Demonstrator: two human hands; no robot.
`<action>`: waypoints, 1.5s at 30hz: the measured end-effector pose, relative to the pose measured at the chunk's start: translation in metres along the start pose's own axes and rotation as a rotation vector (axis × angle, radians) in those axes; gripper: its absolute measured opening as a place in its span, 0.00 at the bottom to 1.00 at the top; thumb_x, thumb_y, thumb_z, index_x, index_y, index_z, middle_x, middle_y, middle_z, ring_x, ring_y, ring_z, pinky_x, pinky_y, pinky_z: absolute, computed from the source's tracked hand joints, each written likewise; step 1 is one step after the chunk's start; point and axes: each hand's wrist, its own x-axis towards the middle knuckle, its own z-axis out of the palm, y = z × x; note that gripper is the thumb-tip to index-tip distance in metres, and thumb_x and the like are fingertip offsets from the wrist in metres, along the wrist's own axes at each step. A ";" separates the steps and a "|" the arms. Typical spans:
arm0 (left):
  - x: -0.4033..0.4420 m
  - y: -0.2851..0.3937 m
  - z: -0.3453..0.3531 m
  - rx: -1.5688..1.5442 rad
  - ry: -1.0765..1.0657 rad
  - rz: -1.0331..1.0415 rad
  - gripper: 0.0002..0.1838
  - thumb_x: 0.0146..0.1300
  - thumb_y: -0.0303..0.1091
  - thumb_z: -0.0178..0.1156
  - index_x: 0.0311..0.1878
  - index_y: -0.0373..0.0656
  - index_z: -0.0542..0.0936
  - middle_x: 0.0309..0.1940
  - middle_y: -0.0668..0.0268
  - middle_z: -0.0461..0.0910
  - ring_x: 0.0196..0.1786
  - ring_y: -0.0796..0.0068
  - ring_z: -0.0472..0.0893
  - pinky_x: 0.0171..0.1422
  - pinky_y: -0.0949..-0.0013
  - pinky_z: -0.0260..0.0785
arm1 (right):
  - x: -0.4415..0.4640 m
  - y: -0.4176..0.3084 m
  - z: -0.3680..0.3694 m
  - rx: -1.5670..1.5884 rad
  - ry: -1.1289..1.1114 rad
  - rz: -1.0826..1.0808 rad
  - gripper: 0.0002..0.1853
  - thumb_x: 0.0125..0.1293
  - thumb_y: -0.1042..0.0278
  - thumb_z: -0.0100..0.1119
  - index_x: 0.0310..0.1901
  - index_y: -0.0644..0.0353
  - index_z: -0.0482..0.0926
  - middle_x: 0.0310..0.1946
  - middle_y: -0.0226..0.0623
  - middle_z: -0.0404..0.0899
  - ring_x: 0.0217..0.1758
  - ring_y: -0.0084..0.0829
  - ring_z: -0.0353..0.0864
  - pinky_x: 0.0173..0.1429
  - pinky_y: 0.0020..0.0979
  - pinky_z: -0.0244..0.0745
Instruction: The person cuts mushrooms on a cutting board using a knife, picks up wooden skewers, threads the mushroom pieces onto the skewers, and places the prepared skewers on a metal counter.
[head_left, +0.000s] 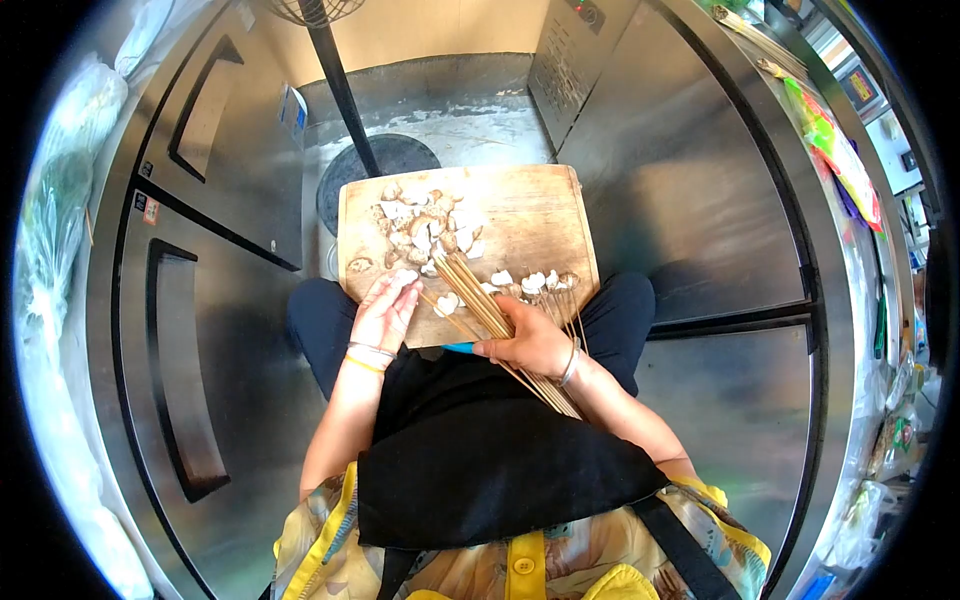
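A wooden board [530, 205] lies across my knees, with a heap of cut mushroom pieces [420, 225] on its left half. My right hand [535, 345] is closed round a bundle of thin wooden skewers [470, 295] that slants over the board's front edge. Something blue [458, 348] shows beside that hand's fingertips. Several skewered mushroom pieces [535, 282] lie at the board's right front. My left hand [385, 308] is at the front left, its fingers pinched on a whitish mushroom piece [405, 277]. Close to it, another piece [446, 304] sits by a skewer tip.
Steel cabinets with handles stand at the left [215, 330] and right [690, 190]. Behind the board are a black fan pole [342, 90] and its round base [410, 152]. Plastic bags [75, 150] line the far left; a colourful packet [835, 150] lies on the right counter.
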 end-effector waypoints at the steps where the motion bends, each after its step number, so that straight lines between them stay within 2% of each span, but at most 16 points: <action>1: -0.001 -0.001 0.002 -0.023 -0.007 0.004 0.09 0.63 0.26 0.55 0.46 0.41 0.74 0.44 0.60 0.78 0.48 0.66 0.79 0.53 0.72 0.73 | 0.000 0.000 0.000 0.021 0.000 -0.002 0.21 0.52 0.72 0.68 0.44 0.68 0.69 0.26 0.35 0.76 0.23 0.20 0.75 0.27 0.24 0.71; 6: -0.005 -0.002 0.014 -0.027 -0.036 0.016 0.08 0.62 0.26 0.56 0.45 0.42 0.75 0.43 0.62 0.78 0.47 0.68 0.79 0.51 0.73 0.74 | 0.000 0.001 0.000 0.009 -0.006 0.000 0.21 0.52 0.72 0.68 0.44 0.68 0.69 0.26 0.34 0.76 0.23 0.19 0.75 0.27 0.23 0.71; 15: -0.009 -0.004 0.022 -0.041 -0.030 0.015 0.13 0.63 0.26 0.55 0.51 0.40 0.74 0.42 0.62 0.79 0.45 0.69 0.79 0.49 0.74 0.74 | -0.001 0.000 -0.004 -0.037 0.014 -0.025 0.24 0.51 0.69 0.69 0.46 0.70 0.70 0.29 0.37 0.77 0.27 0.21 0.76 0.32 0.24 0.73; 17: -0.010 -0.004 0.023 -0.042 -0.029 0.013 0.11 0.64 0.28 0.54 0.49 0.37 0.74 0.43 0.60 0.78 0.46 0.69 0.79 0.50 0.76 0.75 | 0.000 -0.001 -0.003 -0.020 -0.014 0.015 0.26 0.53 0.74 0.67 0.53 0.68 0.67 0.29 0.29 0.74 0.25 0.16 0.72 0.30 0.19 0.70; 24: -0.011 -0.005 0.026 -0.065 0.050 0.031 0.12 0.62 0.26 0.55 0.49 0.39 0.75 0.41 0.62 0.79 0.45 0.69 0.80 0.49 0.75 0.75 | -0.002 -0.006 -0.004 -0.043 -0.010 0.028 0.27 0.54 0.74 0.67 0.54 0.68 0.67 0.29 0.29 0.74 0.26 0.16 0.72 0.30 0.19 0.70; 26: -0.013 -0.006 0.027 -0.006 0.037 0.073 0.12 0.64 0.28 0.54 0.50 0.38 0.74 0.44 0.60 0.78 0.47 0.70 0.78 0.52 0.75 0.74 | -0.001 -0.005 -0.004 -0.027 -0.017 0.033 0.26 0.54 0.73 0.67 0.52 0.68 0.67 0.30 0.29 0.74 0.26 0.16 0.72 0.31 0.19 0.70; 36: -0.015 -0.009 0.031 0.033 0.057 0.136 0.12 0.63 0.26 0.55 0.49 0.37 0.75 0.44 0.60 0.78 0.47 0.68 0.79 0.52 0.73 0.74 | -0.001 -0.008 -0.003 -0.037 -0.024 0.035 0.24 0.54 0.73 0.67 0.51 0.68 0.68 0.29 0.29 0.73 0.26 0.16 0.72 0.30 0.19 0.69; 38: -0.017 -0.010 0.035 0.076 0.087 0.187 0.11 0.61 0.25 0.57 0.48 0.39 0.75 0.42 0.62 0.79 0.45 0.68 0.80 0.50 0.73 0.74 | -0.001 -0.005 -0.004 -0.022 0.017 0.003 0.22 0.52 0.67 0.69 0.44 0.68 0.70 0.27 0.36 0.77 0.26 0.21 0.76 0.32 0.26 0.73; 39: -0.019 -0.011 0.039 0.077 0.086 0.186 0.11 0.61 0.25 0.57 0.48 0.39 0.75 0.42 0.62 0.79 0.45 0.68 0.80 0.50 0.73 0.74 | -0.001 -0.002 -0.004 -0.021 0.019 0.003 0.22 0.52 0.67 0.69 0.44 0.68 0.70 0.27 0.36 0.77 0.26 0.21 0.76 0.32 0.26 0.73; 41: -0.025 -0.012 0.046 0.271 0.045 0.351 0.11 0.61 0.25 0.57 0.48 0.37 0.75 0.42 0.62 0.79 0.45 0.71 0.79 0.51 0.72 0.73 | 0.000 0.001 -0.004 -0.088 0.039 -0.083 0.21 0.52 0.69 0.68 0.44 0.68 0.70 0.28 0.36 0.76 0.26 0.20 0.76 0.31 0.24 0.72; 42: -0.026 -0.011 0.048 0.274 0.042 0.350 0.11 0.61 0.25 0.57 0.48 0.37 0.75 0.42 0.62 0.79 0.45 0.71 0.79 0.51 0.72 0.73 | -0.001 0.000 -0.004 -0.086 0.043 -0.084 0.21 0.52 0.69 0.68 0.44 0.68 0.70 0.28 0.36 0.76 0.26 0.20 0.76 0.31 0.24 0.72; 45: -0.032 -0.006 0.057 0.603 -0.009 0.510 0.11 0.62 0.27 0.58 0.47 0.35 0.74 0.40 0.65 0.78 0.44 0.76 0.78 0.51 0.73 0.71 | -0.004 -0.006 -0.002 0.024 0.009 -0.020 0.21 0.53 0.69 0.68 0.44 0.68 0.70 0.27 0.35 0.76 0.27 0.20 0.75 0.32 0.24 0.72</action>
